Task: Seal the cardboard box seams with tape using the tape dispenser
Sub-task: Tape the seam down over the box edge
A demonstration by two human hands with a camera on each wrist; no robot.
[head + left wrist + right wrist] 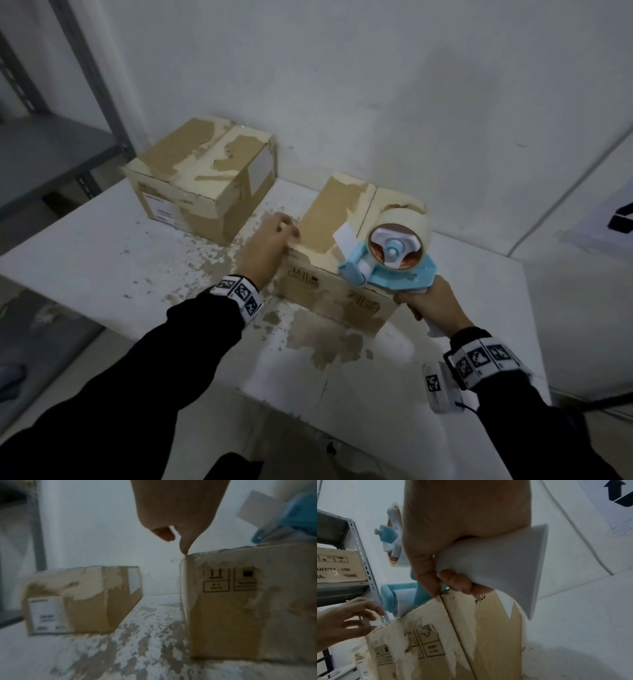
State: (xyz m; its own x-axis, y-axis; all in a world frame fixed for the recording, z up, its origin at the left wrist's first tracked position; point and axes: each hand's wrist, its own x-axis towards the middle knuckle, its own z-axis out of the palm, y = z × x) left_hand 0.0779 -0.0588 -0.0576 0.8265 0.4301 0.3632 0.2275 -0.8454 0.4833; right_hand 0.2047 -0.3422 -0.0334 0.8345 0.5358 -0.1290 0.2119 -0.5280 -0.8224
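Note:
A worn cardboard box [325, 219] stands on the table, its top seam running away from me. My right hand [431, 305] grips the white handle [496, 563] of a blue tape dispenser [390, 263] carrying a cream tape roll [407, 222]. The dispenser's front roller rests on the box's near top edge, by the seam. My left hand [274, 236] lies at the box's left top edge with relaxed fingers. In the left wrist view a fingertip [184, 550] touches the box's [231, 615] top corner. A white tab [344, 236] sticks up from the dispenser.
A second taped box [202, 171] sits at the back left of the white, paint-chipped table [102, 260], near the wall [376, 85]. Grey metal shelving [44, 147] stands to the left and holds a printed carton [335, 568]. The table's front edge lies close to me.

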